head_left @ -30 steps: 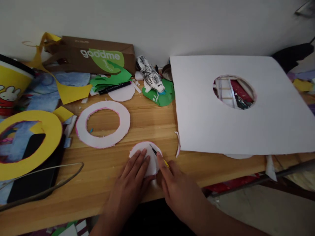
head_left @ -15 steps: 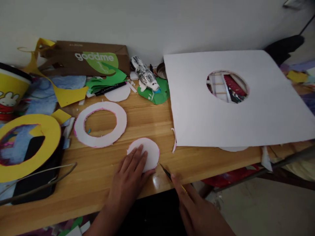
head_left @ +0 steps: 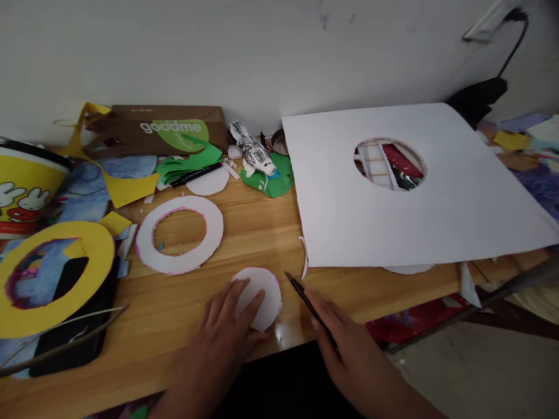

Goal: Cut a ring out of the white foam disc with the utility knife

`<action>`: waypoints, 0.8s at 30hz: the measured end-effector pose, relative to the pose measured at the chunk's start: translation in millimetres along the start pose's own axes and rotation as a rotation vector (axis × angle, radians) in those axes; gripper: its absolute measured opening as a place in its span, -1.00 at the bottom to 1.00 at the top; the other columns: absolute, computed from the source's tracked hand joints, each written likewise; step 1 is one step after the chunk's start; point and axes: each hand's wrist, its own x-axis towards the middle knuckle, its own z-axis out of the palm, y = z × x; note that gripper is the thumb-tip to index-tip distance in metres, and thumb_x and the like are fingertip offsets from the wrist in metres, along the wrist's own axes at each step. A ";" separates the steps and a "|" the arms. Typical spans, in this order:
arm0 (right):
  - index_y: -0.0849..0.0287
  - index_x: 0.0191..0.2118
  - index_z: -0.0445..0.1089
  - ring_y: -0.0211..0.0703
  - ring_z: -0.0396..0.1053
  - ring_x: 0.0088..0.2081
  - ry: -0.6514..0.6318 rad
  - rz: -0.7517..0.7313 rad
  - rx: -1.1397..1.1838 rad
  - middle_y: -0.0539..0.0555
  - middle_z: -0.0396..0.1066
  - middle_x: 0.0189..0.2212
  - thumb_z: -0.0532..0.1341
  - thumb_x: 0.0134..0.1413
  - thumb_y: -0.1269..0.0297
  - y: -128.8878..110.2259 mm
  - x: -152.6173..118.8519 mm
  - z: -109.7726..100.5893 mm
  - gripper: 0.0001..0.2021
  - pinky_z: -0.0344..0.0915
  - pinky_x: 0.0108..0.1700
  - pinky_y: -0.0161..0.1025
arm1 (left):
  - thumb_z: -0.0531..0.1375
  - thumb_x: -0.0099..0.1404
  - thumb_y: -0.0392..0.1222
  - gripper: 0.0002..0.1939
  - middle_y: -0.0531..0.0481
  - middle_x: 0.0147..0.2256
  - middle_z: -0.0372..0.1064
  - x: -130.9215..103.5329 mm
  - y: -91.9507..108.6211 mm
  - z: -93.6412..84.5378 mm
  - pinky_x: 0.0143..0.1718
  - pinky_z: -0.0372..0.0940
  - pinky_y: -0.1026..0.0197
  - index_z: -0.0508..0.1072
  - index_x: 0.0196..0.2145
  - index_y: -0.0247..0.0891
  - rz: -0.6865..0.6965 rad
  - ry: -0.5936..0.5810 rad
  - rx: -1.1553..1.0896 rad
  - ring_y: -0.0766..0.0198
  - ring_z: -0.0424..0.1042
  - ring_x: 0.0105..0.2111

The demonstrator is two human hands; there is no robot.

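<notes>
A small white disc [head_left: 267, 299] with a pink-marked edge lies flat on the wooden table near its front. My left hand [head_left: 225, 326] rests over the disc's left side, fingers spread and touching its top; the thumb is by the lower edge. In my right hand [head_left: 345, 343] is a slim black craft knife [head_left: 308, 299], gripped by the handle. Its tip points up and left, just right of the disc and apart from it. Left of centre lies a white ring [head_left: 213, 233] with pink edges. A thin white offcut strip [head_left: 304, 259] lies beyond the knife.
A large white board [head_left: 454, 227] with a round hole covers the right side. At left are a yellow ring [head_left: 98, 256], a black phone-like slab [head_left: 94, 331] and a yellow bucket [head_left: 26, 192]. A brown box [head_left: 131, 131], black marker [head_left: 198, 174] and painted figure [head_left: 253, 151] stand behind.
The view has shifted. My right hand has brought the knife upward, away from the disc's lower right edge. My left hand has shifted on the disc, its fingers now more spread.
</notes>
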 end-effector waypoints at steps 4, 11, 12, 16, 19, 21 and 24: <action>0.07 0.38 0.09 0.02 0.43 0.13 -0.004 0.000 0.064 0.24 0.35 0.21 -0.10 0.43 0.25 -1.8 7.0 -4.3 -0.52 0.45 0.11 0.08 | 0.26 0.34 0.03 -0.33 -0.10 0.39 0.08 4.2 -36.9 8.8 0.28 0.18 -0.10 0.22 0.34 -0.09 0.289 -0.019 -0.052 -0.03 0.10 0.36; 0.02 0.45 -0.08 0.02 0.46 0.05 0.031 -0.088 0.055 0.24 0.41 0.09 -0.07 0.34 0.40 -9.8 21.9 -6.4 -0.40 0.46 0.07 0.11 | 0.27 0.34 -0.01 -0.51 -0.28 0.06 0.50 27.7 10.2 21.1 -0.01 0.39 -0.15 0.45 0.11 -0.38 -0.106 0.256 -0.003 -0.14 0.48 0.01; 0.02 0.45 -0.08 0.04 0.45 0.06 0.036 -0.097 0.041 0.25 0.41 0.09 -0.06 0.33 0.41 -11.0 24.8 -5.4 -0.39 0.47 0.06 0.12 | 0.27 0.34 -0.01 -0.51 -0.32 0.03 0.50 30.8 17.2 23.3 0.00 0.40 -0.16 0.45 0.09 -0.41 -0.130 0.269 -0.010 -0.16 0.47 0.02; 0.02 0.44 -0.05 0.09 0.49 -0.02 -0.016 -0.087 -0.026 0.27 0.40 0.08 -0.08 0.32 0.41 -12.5 35.8 -0.5 -0.40 0.49 -0.03 0.17 | 0.27 0.34 -0.05 -0.50 -0.44 0.09 0.41 37.3 27.4 32.3 0.06 0.41 -0.16 0.43 0.10 -0.47 -0.182 0.285 -0.058 -0.22 0.37 0.15; 0.01 0.45 -0.07 0.09 0.50 -0.08 -0.053 -0.090 -0.051 0.28 0.39 0.09 -0.09 0.32 0.40 -10.1 41.8 2.9 -0.39 0.49 -0.07 0.21 | 0.29 0.33 -0.07 -0.49 -0.44 0.11 0.38 36.8 25.4 34.7 0.07 0.42 -0.13 0.41 0.12 -0.47 -0.182 0.280 -0.091 -0.20 0.36 0.17; 0.01 0.45 -0.07 0.11 0.50 -0.09 -0.053 -0.096 -0.066 0.28 0.40 0.06 -0.09 0.32 0.39 -8.2 44.3 4.5 -0.39 0.49 -0.09 0.23 | 0.28 0.34 -0.09 -0.49 -0.43 0.13 0.37 36.0 24.4 34.1 0.08 0.42 -0.15 0.40 0.13 -0.47 -0.174 0.274 -0.105 -0.20 0.35 0.18; 0.01 0.45 -0.06 0.12 0.50 -0.12 -0.058 -0.106 -0.082 0.28 0.42 0.01 -0.09 0.32 0.37 -6.1 45.1 5.6 -0.40 0.50 -0.12 0.23 | 0.26 0.35 -0.08 -0.47 -0.41 0.20 0.33 35.7 24.4 33.3 0.12 0.40 -0.16 0.38 0.15 -0.50 -0.150 0.261 -0.111 -0.22 0.30 0.23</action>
